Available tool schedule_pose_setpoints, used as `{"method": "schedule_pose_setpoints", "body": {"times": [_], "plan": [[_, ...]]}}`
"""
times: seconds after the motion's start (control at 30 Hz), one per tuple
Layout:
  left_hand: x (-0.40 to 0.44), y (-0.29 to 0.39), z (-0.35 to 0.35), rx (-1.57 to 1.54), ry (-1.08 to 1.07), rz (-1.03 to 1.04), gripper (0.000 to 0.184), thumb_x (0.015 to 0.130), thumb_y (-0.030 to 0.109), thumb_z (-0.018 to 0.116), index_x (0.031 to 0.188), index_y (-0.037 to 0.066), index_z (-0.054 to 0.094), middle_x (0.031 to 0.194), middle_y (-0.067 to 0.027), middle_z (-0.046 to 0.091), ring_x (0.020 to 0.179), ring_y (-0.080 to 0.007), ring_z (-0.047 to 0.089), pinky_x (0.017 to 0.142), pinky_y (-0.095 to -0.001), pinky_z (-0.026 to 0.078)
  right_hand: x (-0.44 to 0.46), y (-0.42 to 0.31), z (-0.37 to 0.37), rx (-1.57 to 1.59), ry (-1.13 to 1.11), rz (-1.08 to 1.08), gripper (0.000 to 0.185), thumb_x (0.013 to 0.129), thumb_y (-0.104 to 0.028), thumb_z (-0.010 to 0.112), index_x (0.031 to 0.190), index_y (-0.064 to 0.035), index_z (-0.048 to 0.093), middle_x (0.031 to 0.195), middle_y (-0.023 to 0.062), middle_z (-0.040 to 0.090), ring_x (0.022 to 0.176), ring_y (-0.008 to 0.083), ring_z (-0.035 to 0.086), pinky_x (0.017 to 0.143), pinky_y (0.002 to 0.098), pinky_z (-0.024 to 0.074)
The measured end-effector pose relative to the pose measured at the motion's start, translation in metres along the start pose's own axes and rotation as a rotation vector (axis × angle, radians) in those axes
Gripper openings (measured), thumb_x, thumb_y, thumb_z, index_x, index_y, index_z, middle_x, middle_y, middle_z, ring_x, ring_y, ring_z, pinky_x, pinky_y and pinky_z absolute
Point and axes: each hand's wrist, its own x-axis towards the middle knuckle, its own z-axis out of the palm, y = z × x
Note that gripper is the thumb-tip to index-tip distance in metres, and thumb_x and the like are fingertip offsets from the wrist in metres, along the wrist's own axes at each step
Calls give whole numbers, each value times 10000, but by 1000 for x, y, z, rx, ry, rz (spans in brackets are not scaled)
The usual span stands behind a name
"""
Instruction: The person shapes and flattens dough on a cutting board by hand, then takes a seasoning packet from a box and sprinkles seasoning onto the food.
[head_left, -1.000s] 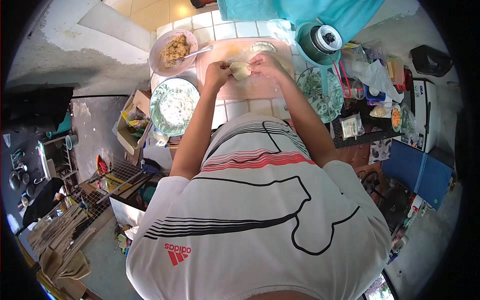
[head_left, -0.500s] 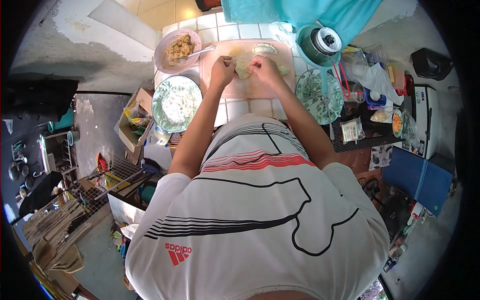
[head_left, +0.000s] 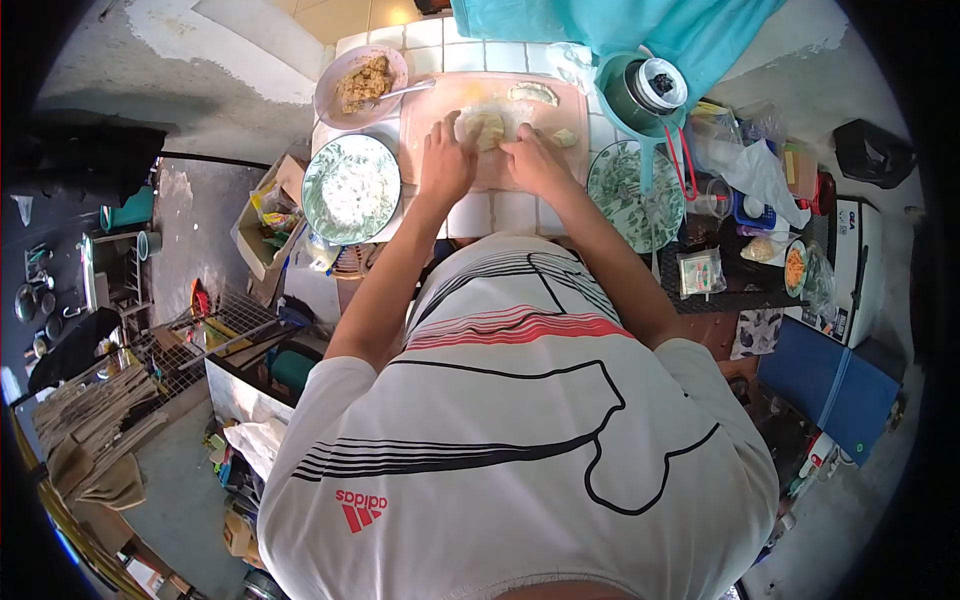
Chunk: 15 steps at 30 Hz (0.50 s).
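Observation:
A flat piece of pale dough [head_left: 487, 131] lies on the pink board [head_left: 555, 178] between my two hands. My left hand [head_left: 449, 160] rests at the dough's left side, its fingers spread and their tips by the edge. On the other side, my right hand [head_left: 532, 156] touches or nearly touches the dough with its fingertips, fingers bent together; whether they pinch anything is too small to tell. A folded, crimped dumpling [head_left: 533, 94] sits near the board's top edge. Right of my right hand lies a small scrap of dough [head_left: 563, 138].
A pink bowl of brown filling [head_left: 365, 84] with a spoon stands at the back left. Nearer is a plate of white flour [head_left: 350, 190]. Right of the board are a green patterned plate [head_left: 632, 200] and a teal pan [head_left: 625, 105] holding a container.
The dough, earlier held between both hands' fingers, now lies flat on the board. My left hand has let go and opened its fingers; my right hand has moved slightly down and to the right.

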Motion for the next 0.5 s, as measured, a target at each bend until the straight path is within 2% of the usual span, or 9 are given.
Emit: {"method": "schedule_pose_setpoints", "body": {"times": [0.03, 0.13, 0.2, 0.23, 0.27, 0.3, 0.37, 0.4, 0.5], "plan": [[-9, 2, 2, -1, 0, -9, 499, 906, 142, 614, 1404, 175, 608, 1494, -262, 439, 1294, -437, 505, 1066, -517, 436, -2, 1, 0, 26, 31, -2, 324, 942, -168, 588, 1240, -183, 715, 1153, 148, 596, 1072, 334, 645, 900, 460, 551], [-32, 4, 10, 114, -110, 39, 589, 940, 247, 613, 1518, 191, 514, 1637, -295, 251, 1516, -453, 250, 1202, -511, 295, -8, 5, -7, 10, 49, -25, 320, 940, -155, 592, 1238, -159, 710, 1163, 153, 600, 1041, 335, 654, 890, 456, 553], [-38, 4, 7, 82, -57, -19, 591, 948, 268, 614, 1522, 183, 505, 1641, -289, 243, 1517, -446, 249, 1203, -513, 292, -2, -5, -12, -11, 34, -114, 313, 938, -142, 600, 1232, -138, 708, 1145, 151, 610, 1016, 327, 664, 878, 450, 555], [-41, 0, -1, 34, -5, -29, 594, 955, 289, 614, 1526, 176, 495, 1646, -284, 235, 1518, -439, 248, 1205, -515, 289, -2, -9, -19, 154, 117, -111, 289, 923, -128, 622, 1197, -105, 712, 1127, 159, 639, 1028, 337, 666, 884, 454, 555], [-47, -1, -14, 24, 140, -66, 482, 950, 244, 643, 1415, 126, 591, 1547, -261, 399, 1423, -428, 390, 1144, -504, 372, 3, -16, -24, 317, 193, -91, 266, 909, -114, 645, 1162, -73, 716, 1110, 167, 668, 1039, 347, 669, 890, 458, 555], [-55, -11, -26, 40, 146, -100, 482, 950, 244, 643, 1415, 126, 591, 1547, -261, 399, 1423, -428, 390, 1144, -504, 372, 11, -28, -24, 326, 175, -125, 266, 909, -114, 645, 1162, -73, 716, 1110, 167, 668, 1039, 347, 669, 890, 458, 555], [-80, -38, -51, -202, 229, -354, 304, 934, 145, 659, 1229, 72, 674, 1284, -202, 608, 1200, -391, 561, 1020, -479, 460, 17, -56, -16, 612, 90, -262, 201, 904, -103, 667, 1087, -46, 727, 1009, 145, 695, 1008, 332, 675, 875, 444, 552], [-91, -47, -71, -255, 360, -431, 176, 914, 79, 663, 1084, 47, 699, 983, -157, 666, 967, -356, 624, 891, -462, 495, 26, -76, -6, 556, 165, -422, 173, 891, -104, 693, 1046, -39, 733, 965, 147, 701, 980, 332, 679, 866, 449, 550], [-133, -91, -104, -270, 429, -711, 165, 970, 131, 649, 1051, -5, 696, 883, -169, 711, 790, -321, 684, 749, -402, 531, 49, -142, 21, 481, 45, -591, 155, 875, -112, 714, 1011, -40, 728, 971, 142, 693, 968, 329, 677, 853, 448, 548]]}}
